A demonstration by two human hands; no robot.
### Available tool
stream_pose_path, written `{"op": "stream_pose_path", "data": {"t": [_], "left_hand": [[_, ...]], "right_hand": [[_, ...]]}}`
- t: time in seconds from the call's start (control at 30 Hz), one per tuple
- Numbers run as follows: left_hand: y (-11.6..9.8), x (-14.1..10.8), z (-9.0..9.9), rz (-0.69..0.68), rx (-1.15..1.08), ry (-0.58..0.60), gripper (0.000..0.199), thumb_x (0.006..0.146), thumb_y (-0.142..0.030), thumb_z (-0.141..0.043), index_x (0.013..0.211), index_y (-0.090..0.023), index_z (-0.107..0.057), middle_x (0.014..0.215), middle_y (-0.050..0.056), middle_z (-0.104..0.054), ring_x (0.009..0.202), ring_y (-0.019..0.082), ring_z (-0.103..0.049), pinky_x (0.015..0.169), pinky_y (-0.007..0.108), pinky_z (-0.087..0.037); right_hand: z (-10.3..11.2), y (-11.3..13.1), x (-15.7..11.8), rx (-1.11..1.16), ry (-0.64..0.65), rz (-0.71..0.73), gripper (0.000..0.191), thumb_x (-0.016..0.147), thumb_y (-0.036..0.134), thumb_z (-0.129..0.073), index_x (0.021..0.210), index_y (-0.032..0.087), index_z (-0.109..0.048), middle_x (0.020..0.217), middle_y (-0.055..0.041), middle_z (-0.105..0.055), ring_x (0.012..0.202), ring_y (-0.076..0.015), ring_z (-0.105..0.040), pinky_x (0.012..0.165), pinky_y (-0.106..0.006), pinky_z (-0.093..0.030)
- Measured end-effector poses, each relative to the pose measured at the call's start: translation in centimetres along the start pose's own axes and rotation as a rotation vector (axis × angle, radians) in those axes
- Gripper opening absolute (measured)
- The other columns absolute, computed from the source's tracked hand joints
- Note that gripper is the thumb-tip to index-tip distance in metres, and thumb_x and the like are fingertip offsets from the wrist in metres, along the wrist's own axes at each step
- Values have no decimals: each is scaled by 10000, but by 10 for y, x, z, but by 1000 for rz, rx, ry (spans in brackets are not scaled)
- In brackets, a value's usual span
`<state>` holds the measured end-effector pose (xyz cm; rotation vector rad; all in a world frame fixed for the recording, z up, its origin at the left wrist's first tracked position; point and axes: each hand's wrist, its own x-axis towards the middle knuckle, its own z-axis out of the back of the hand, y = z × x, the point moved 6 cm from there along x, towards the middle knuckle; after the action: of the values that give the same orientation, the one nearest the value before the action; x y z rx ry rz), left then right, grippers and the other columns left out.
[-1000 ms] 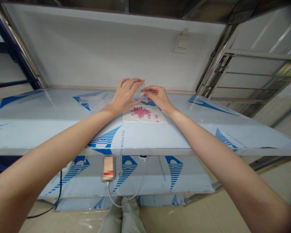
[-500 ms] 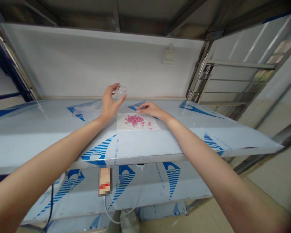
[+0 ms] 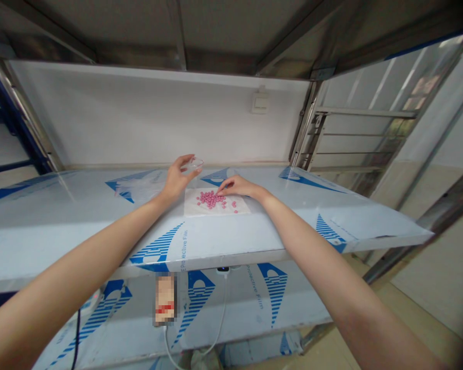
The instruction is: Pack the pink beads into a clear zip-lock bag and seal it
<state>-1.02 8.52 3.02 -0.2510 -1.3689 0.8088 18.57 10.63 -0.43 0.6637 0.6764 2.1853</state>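
My left hand is curled around a small clear plastic bag, held up just behind the white sheet. On that sheet lies a loose pile of pink pill-like pieces, with a few strays at its right side. My right hand reaches in from the right, its fingertips pinched together at the top edge of the pile. Whether a piece is between those fingertips is too small to make out. More clear plastic lies flat to the left of my left hand.
The table is covered in blue-printed protective film. Below its front edge, a pixelated phone-like object with a white cable sits on a lower shelf. A wall with a switch stands behind; a metal shelf hangs overhead.
My right hand has lowered from above the sheet's back edge to the pink pile, its fingers closing together. My left hand still holds the clear bag. The camera view has tilted up slightly.
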Motion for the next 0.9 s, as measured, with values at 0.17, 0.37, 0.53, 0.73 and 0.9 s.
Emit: {"op": "stream_pose_path", "data": {"t": [0.17,0.37,0.53,0.73,0.9], "left_hand": [[-4,-1,-1,14,24,36,499,694,-370,-718,1141,-188,-591,1200,121,-631,1101,234,-585,919,406,-474],[-15,-3,1,-65,137,28,486,687,-385,-729,1122,-199,-619,1165,96,-656,1025,225,-596,905,403,-466],[-26,-10,-9,-160,207,63,489,665,-399,-746,1106,-220,-632,1130,75,-669,1000,227,-592,903,406,-458],[-28,-16,-23,-195,181,129,487,683,-418,-711,1122,-226,-625,1118,63,-669,973,216,-600,836,373,-487],[-25,-14,-18,-165,190,103,503,675,-436,-720,1118,-215,-629,1112,72,-670,974,219,-602,841,371,-490]], "right_hand": [[-2,5,-1,29,-11,5,115,672,270,-731,748,186,-752,799,-39,-731,761,-156,-646,751,-261,-475],[22,26,-4,238,-394,97,232,706,361,-717,822,160,-727,850,-54,-713,792,-150,-618,768,-282,-460],[26,62,-8,159,-716,272,139,722,321,-718,756,185,-717,862,-48,-683,828,-154,-590,781,-285,-442],[14,74,-12,-47,-786,350,66,777,269,-689,747,228,-732,860,-37,-678,862,-179,-587,855,-322,-430],[20,70,-14,-98,-802,309,92,808,270,-660,794,239,-745,907,-44,-687,916,-191,-590,895,-331,-423]]}}
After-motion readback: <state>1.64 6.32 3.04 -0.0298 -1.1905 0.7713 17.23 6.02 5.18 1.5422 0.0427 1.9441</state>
